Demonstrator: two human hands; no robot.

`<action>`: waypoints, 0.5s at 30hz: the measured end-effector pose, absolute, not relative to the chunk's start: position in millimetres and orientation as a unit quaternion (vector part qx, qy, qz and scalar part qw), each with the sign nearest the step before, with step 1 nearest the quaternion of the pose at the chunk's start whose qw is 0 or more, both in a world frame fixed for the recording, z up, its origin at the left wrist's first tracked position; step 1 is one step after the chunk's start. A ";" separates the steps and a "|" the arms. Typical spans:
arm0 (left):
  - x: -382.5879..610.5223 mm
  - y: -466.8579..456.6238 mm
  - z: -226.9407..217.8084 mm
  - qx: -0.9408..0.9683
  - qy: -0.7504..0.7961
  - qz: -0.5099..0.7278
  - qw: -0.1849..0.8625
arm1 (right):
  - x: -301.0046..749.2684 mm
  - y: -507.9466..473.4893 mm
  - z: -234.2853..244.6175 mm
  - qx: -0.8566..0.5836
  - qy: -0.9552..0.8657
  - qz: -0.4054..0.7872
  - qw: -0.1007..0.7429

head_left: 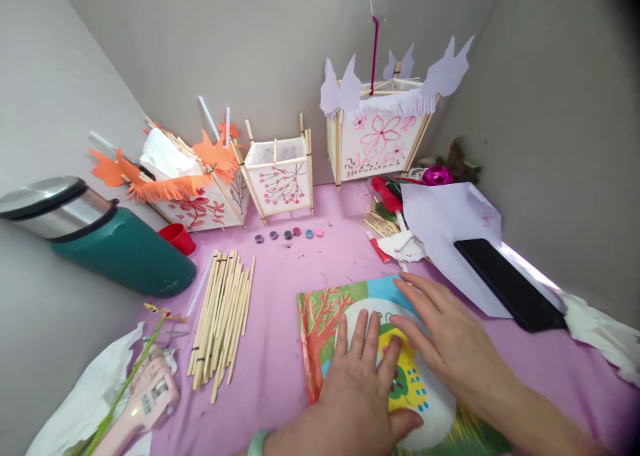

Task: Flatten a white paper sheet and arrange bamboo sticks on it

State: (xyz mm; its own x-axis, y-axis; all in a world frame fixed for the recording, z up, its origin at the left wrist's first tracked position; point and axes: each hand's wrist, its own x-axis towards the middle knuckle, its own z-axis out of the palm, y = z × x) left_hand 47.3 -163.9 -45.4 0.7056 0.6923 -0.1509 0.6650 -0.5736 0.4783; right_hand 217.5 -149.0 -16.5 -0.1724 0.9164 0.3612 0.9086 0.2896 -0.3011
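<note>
A colourful painted picture lies on the purple cloth in front of me, with a red tree, a pale round patch and a yellow figure with blue dots. Spread flat over its middle is my left hand, a pale green bangle at the wrist. My right hand rests across the upper right part, fingers stretched out and nearly touching the left ones. Neither hand holds anything. Both cover part of the yellow figure.
Bamboo sticks, a teal bottle and a pink glue gun lie left. Behind stand paper lanterns with orange trim, red blossoms and lilac trim, near small paint pots. A black phone lies right on lilac paper.
</note>
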 end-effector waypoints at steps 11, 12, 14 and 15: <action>38.3 -159.9 -35.9 0.863 0.373 0.117 0.321 | 189.1 -119.1 -56.4 -0.504 -0.819 0.110 0.251; 34.0 -156.4 -33.1 0.855 0.378 0.155 0.319 | 190.3 -118.8 -56.5 -0.508 -0.811 0.121 0.263; 22.5 -146.6 -28.5 0.834 0.403 0.254 0.280 | 191.7 -118.4 -55.3 -0.522 -0.791 0.140 0.288; 15.7 -140.5 -27.1 0.818 0.430 0.297 0.243 | 191.9 -118.0 -54.6 -0.529 -0.781 0.145 0.298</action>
State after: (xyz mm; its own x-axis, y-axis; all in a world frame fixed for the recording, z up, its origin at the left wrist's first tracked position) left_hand 15.7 -140.5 -27.1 0.4546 0.8466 0.2768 0.5587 -0.5130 0.6516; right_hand 191.9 -118.0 -54.6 -0.2629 0.9127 0.3128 0.7393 0.3989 -0.5426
